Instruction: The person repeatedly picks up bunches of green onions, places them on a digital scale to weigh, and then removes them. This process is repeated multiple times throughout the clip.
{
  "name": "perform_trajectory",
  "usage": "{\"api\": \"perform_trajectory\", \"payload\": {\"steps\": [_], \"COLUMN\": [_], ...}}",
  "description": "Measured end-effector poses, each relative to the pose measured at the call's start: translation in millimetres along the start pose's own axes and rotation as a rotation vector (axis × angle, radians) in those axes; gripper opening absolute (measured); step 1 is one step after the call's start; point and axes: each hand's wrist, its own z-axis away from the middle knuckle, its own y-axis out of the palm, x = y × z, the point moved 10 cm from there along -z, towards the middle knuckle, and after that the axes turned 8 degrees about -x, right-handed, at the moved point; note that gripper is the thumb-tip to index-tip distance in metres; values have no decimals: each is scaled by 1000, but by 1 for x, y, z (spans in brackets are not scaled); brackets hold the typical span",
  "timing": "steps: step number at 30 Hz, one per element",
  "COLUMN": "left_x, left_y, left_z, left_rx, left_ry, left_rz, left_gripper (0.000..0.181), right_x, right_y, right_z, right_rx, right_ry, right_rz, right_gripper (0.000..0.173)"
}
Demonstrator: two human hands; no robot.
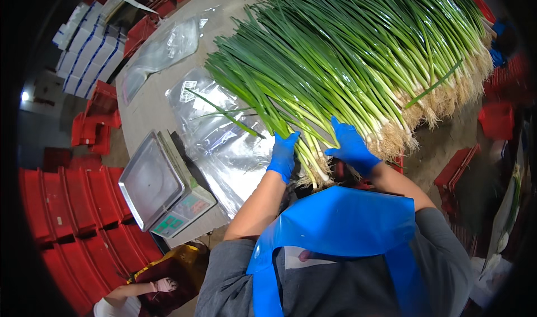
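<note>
Long green leek-like stalks (335,65) with pale lower ends and stringy roots lie in a wide heap on the table. At the heap's near end, a small bunch of these stalks (308,159) has its roots over the table edge, close to my apron. My left hand (284,155), in a blue glove, holds this bunch from its left side, thumb across it. On the bunch's other side is my right hand (351,145), also blue-gloved, thumb and forefinger apart. It touches stalks at the heap's edge, and its other fingers are partly hidden.
Clear plastic bags (226,136) lie flat left of the heap, with more plastic film (168,48) beyond. A weighing scale (155,183) stands at the table's left edge. Red crates (79,208) are stacked beside it. Below, another person's gloved hand (165,284) is near a dark red sack.
</note>
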Motion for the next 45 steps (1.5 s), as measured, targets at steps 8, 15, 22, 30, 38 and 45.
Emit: {"api": "perform_trajectory", "payload": {"steps": [8, 15, 22, 30, 38, 45], "left_x": [14, 6, -16, -33, -42, -184], "left_y": [17, 26, 31, 58, 90, 97], "left_z": [-8, 13, 27, 29, 10, 95], "left_rx": [20, 135, 207, -31, 94, 662], "left_ry": [-47, -213, -268, -212, -357, -291], "left_rz": [119, 150, 273, 319, 240, 712], "left_gripper": [35, 38, 35, 47, 61, 50], "right_x": [-4, 4, 38, 61, 76, 164], "right_y": [57, 55, 11, 24, -22, -144], "right_z": [-20, -4, -7, -23, -31, -25], "right_rx": [225, 310, 444, 608, 664, 660], "right_ry": [387, 616, 851, 566, 672, 654], "right_rz": [-875, -1148, -1129, -1256, -1049, -803], "right_gripper": [39, 30, 52, 52, 55, 47]}}
